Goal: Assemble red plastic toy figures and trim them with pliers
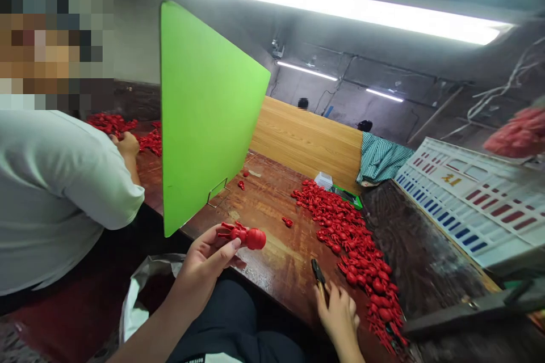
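My left hand pinches a small red plastic figure between thumb and fingers, above the table's front edge. Its round, ribbed end points right and its thin limbs point left. Lower right, my right hand is closed around a slim black and yellow hand tool near the tabletop; its exact kind does not show. One loose red piece lies between the hands, farther back. A long heap of similar red figures runs along the table's right side.
A green upright panel divides the brown table. Left of it, a co-worker's hand is at another red heap. A white plastic basket stands right. A pale bag hangs open beside my lap.
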`<state>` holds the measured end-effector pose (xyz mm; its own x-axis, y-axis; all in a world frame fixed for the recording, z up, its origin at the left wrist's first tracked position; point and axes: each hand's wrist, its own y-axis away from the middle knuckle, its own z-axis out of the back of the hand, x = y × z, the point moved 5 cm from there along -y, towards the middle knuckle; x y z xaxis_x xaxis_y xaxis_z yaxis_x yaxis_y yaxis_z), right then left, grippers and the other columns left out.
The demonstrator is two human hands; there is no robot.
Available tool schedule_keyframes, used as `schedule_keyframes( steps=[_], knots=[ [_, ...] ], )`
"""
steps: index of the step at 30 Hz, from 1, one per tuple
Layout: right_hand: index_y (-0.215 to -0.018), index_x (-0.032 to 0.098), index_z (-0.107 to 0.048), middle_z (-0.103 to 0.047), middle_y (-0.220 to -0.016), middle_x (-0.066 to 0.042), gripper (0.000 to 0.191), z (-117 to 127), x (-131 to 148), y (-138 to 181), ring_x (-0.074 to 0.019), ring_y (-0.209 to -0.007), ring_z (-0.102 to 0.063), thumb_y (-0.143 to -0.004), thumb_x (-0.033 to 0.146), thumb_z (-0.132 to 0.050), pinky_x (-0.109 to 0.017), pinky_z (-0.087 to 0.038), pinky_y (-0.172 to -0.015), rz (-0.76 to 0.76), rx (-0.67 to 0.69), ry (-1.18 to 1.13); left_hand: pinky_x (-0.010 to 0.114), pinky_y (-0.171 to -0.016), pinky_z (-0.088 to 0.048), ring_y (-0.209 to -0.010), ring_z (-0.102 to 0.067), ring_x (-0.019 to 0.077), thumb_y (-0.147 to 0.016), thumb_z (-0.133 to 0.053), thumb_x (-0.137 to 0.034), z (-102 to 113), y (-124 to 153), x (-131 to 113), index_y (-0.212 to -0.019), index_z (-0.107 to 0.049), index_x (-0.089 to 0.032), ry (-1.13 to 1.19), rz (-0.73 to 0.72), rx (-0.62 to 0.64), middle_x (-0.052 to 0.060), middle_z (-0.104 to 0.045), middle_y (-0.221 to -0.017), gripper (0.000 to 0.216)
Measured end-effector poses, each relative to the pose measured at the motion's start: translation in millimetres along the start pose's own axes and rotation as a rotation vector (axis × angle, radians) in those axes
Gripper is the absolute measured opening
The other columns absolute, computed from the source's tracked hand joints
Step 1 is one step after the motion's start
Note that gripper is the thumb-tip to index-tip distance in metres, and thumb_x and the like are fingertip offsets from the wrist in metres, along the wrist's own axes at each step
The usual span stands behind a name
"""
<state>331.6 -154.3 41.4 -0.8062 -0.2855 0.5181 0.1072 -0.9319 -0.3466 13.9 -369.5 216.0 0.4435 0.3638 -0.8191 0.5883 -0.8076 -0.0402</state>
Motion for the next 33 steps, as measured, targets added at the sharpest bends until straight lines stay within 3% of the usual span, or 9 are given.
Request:
schedule_keyframes(
  steps=[2, 4, 6, 9, 11, 19, 24, 28, 33],
  knots=[
    [-0.127, 0.017, -0.071, -0.071, -0.13, -0.025, 0.075, 27, 39, -5, -0.0439, -0.126, -0.067, -0.096, 0.079, -0.042, -0.066, -0.055, -0.105, 0.104, 0.077, -0.149, 0.025, -0.062, -0.067, -0.082, -0.073, 0.0177, -0.069, -0.102, -0.041, -3, -1, -1, -0.098, -0.083, -0.02, -0.025, -0.002, 0.044, 0.006, -0.081, -0.095, 0.041],
    [-0.145, 0.026, -0.061, -0.071, -0.137, -0.015, 0.063, 60, 92, -3, -0.0284, -0.12, -0.072, -0.103, 0.071, -0.046, -0.044, -0.061, -0.104, 0.236, 0.183, -0.34, 0.026, -0.064, -0.068, -0.084, -0.074, 0.0179, -0.071, -0.102, -0.039, -8, -1, 1, -0.096, -0.082, -0.021, -0.042, -0.004, 0.086, 0.005, -0.08, -0.097, 0.037],
    [-0.154, 0.025, -0.05, -0.067, -0.142, -0.018, 0.059, 97, 157, 6, -0.0256, -0.111, -0.073, -0.107, 0.06, -0.054, -0.043, -0.062, -0.099, 0.448, 0.337, -0.767, 0.025, -0.066, -0.067, -0.079, -0.074, 0.0154, -0.072, -0.101, -0.038, -18, 1, 5, -0.096, -0.081, -0.022, -0.048, -0.015, 0.15, 0.003, -0.08, -0.097, 0.035],
    [-0.15, 0.026, -0.053, -0.073, -0.128, -0.012, 0.054, 141, 234, 19, -0.016, -0.088, -0.073, -0.103, 0.047, -0.072, -0.03, -0.062, -0.082, 0.707, 0.344, -0.935, 0.017, -0.057, -0.059, -0.06, -0.066, 0.0076, -0.076, -0.099, -0.041, -32, 7, 10, -0.098, -0.08, -0.022, -0.084, -0.04, 0.262, 0.0, -0.079, -0.089, 0.035],
    [-0.136, 0.021, -0.063, -0.076, -0.112, -0.008, 0.039, 155, 260, 21, -0.0148, -0.086, -0.071, -0.104, 0.041, -0.072, -0.027, -0.06, -0.081, 0.77, 0.297, -0.911, 0.015, -0.056, -0.055, -0.058, -0.064, 0.0065, -0.081, -0.095, -0.042, -38, 12, 8, -0.102, -0.079, -0.022, -0.175, -0.055, 0.315, 0.0, -0.078, -0.087, 0.033],
    [-0.129, 0.014, -0.069, -0.074, -0.107, -0.01, 0.043, 149, 254, -3, -0.0164, -0.088, -0.069, -0.105, 0.051, -0.067, -0.026, -0.058, -0.075, 0.646, 0.35, -0.944, 0.021, -0.068, -0.054, -0.07, -0.069, 0.0136, -0.104, -0.063, -0.037, -67, -2, -37, -0.103, -0.077, -0.021, -0.984, -0.471, 0.621, 0.002, -0.078, -0.086, 0.021],
    [-0.135, 0.015, -0.065, -0.066, -0.093, -0.003, 0.037, 140, 246, -44, -0.0125, -0.078, -0.061, -0.107, 0.04, -0.064, -0.023, -0.051, -0.07, 0.618, 0.345, -0.978, 0.023, -0.065, -0.052, -0.069, -0.069, 0.0167, -0.107, -0.056, -0.044, -89, -44, -22, -0.105, -0.076, -0.02, -0.987, -0.335, 0.736, 0.003, -0.073, -0.081, 0.031],
    [-0.119, 0.017, -0.065, -0.058, -0.083, 0.002, 0.019, 123, 235, -86, -0.011, -0.072, -0.054, -0.104, 0.03, -0.064, -0.022, -0.046, -0.065, 0.551, 0.352, -1.069, 0.025, -0.06, -0.046, -0.063, -0.058, 0.0163, -0.108, -0.052, -0.056, -103, -87, 6, -0.101, -0.074, -0.02, -0.871, -0.21, 0.602, 0.002, -0.066, -0.075, 0.043],
    [-0.116, 0.018, -0.063, -0.063, -0.085, 0.002, 0.021, 105, 212, -136, -0.0124, -0.074, -0.058, -0.097, 0.024, -0.071, -0.023, -0.049, -0.069, 0.476, 0.31, -1.014, 0.028, -0.064, -0.046, -0.066, -0.058, 0.018, -0.111, -0.043, -0.055, -146, -135, 39, -0.094, -0.068, -0.022, -0.907, -0.349, 0.481, 0.002, -0.069, -0.08, 0.044]
  ],
)
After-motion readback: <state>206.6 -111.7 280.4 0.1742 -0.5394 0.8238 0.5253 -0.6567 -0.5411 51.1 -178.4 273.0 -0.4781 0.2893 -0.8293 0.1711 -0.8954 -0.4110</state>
